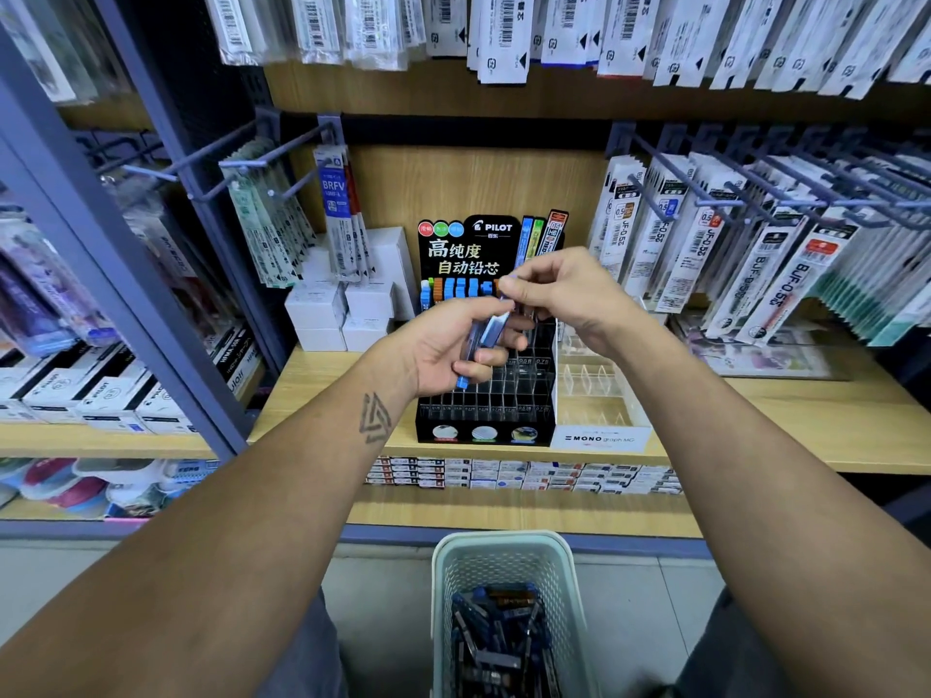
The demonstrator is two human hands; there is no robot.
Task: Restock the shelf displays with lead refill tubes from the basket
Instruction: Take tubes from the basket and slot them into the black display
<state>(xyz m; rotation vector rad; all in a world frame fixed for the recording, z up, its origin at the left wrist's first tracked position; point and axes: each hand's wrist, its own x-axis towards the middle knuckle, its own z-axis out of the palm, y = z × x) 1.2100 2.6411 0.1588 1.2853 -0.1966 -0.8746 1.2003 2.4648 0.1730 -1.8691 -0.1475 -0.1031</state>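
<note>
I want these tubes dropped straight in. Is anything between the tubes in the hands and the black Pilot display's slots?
Nothing visible is. The left hand holds the lead refill tubes directly above the black Pilot display, whose front slots lie open; the right hand pinches one tube's top.

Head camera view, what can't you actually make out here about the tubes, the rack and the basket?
- Tubes in the left hand: count unclear; the fingers cover them and they are blurred.
- Black rack: upper slots hidden behind both hands; slot labels too small.
- Right hand: what it pinches is blurred.
- Basket: bottom cut off by the frame edge.
</note>
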